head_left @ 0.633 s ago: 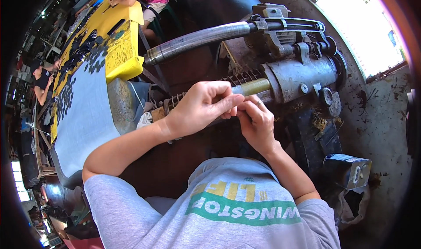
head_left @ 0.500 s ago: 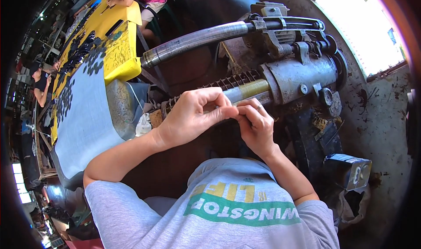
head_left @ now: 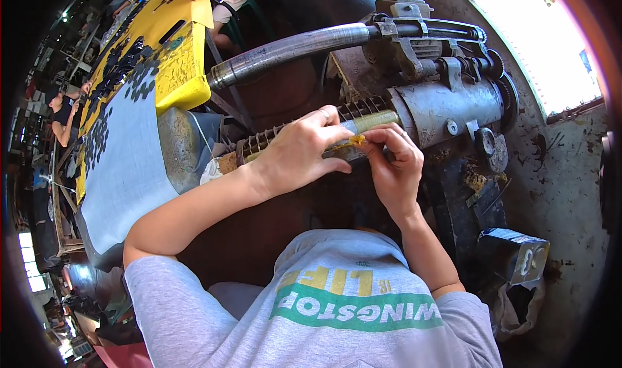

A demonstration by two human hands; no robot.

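Over the front of a metal roller machine (head_left: 447, 112), my two hands almost meet. My right hand (head_left: 395, 164) pinches a small crumpled yellow scrap (head_left: 357, 139) between thumb and fingertips; I cannot make out what it is made of. My left hand (head_left: 295, 151) reaches in from the left with its thumb spread away from its index finger. That index fingertip is close to the scrap; whether it touches is hard to tell. Just behind both hands runs the machine's shaft, with a yellowish sleeve (head_left: 376, 120) and a long coil spring (head_left: 269, 137).
A long curved-looking metal roller (head_left: 291, 47) extends over the machine's back. At left stands a table with yellow covering (head_left: 184, 67), a grey sheet (head_left: 126, 180) and several dark pieces. A metal can (head_left: 515, 254) is at lower right. Two people sit along the table.
My fingertips, pressed together before, have parted. The left thumb has come away from the right hand, and the yellow scrap now shows in my right fingertips.
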